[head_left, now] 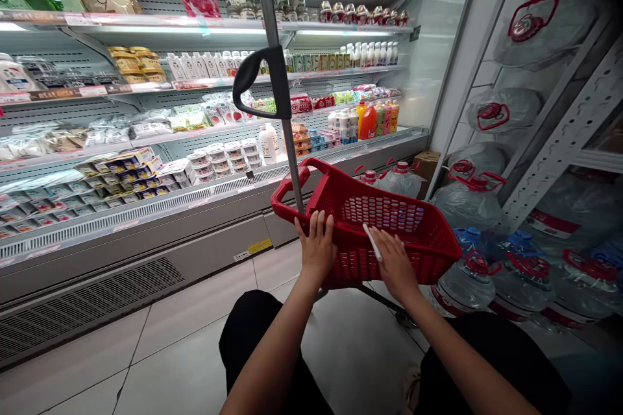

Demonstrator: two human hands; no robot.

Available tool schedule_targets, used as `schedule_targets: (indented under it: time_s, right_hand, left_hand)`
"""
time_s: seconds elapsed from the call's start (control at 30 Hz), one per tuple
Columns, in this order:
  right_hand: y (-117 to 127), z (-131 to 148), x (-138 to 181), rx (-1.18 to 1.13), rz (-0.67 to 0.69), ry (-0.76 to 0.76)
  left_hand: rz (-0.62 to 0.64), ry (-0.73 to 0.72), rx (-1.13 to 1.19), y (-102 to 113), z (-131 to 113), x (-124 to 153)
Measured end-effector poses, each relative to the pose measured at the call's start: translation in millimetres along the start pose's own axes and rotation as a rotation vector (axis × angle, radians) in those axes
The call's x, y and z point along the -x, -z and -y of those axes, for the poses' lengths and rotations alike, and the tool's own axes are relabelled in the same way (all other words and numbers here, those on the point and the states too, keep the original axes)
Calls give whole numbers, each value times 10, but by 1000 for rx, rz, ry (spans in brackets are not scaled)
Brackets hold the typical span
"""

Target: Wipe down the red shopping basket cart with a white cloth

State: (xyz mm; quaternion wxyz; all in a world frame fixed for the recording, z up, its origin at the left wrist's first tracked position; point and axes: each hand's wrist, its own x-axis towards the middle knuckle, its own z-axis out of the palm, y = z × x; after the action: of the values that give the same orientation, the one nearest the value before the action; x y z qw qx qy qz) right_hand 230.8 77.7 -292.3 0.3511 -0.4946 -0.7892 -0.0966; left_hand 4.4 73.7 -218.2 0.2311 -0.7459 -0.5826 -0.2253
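Note:
A red plastic shopping basket (pixel 413 220) on a wheeled frame stands on the floor in front of me. Its grey pole with a black handle (pixel 265 78) rises from the near left corner. My left hand (pixel 317 248) rests on the basket's near rim beside the pole, fingers curled over the edge. My right hand (pixel 393 262) lies against the near wall of the basket, fingers stretched forward, with a thin white stick-like thing (pixel 374 243) across them. Something with a striped pattern shows inside the basket through its mesh. My legs are bent below, in dark clothing.
An open refrigerated display (pixel 146 142) with shelves of dairy, packets and drink bottles runs along the left and back. Large water jugs with red caps (pixel 467 198) are stacked on a metal rack (pixel 559 136) at the right. The floor is pale tile (pixel 185 337).

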Motion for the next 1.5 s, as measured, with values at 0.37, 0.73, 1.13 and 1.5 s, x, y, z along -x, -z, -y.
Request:
schedule_targets:
  time_s: [0.37, 0.73, 1.13, 1.5]
  right_hand:
    - [299, -519, 409, 109, 81, -14]
    - [-229, 360, -332, -46, 64, 51]
    - [362, -894, 603, 197, 64, -124]
    - [67, -182, 37, 39, 52, -35]
  left_hand:
    - [19, -16, -18, 9, 189, -47]
    - [-3, -45, 3, -166, -214, 5]
    - [68, -20, 34, -163, 68, -89]
    - [85, 8, 34, -193, 69, -97]
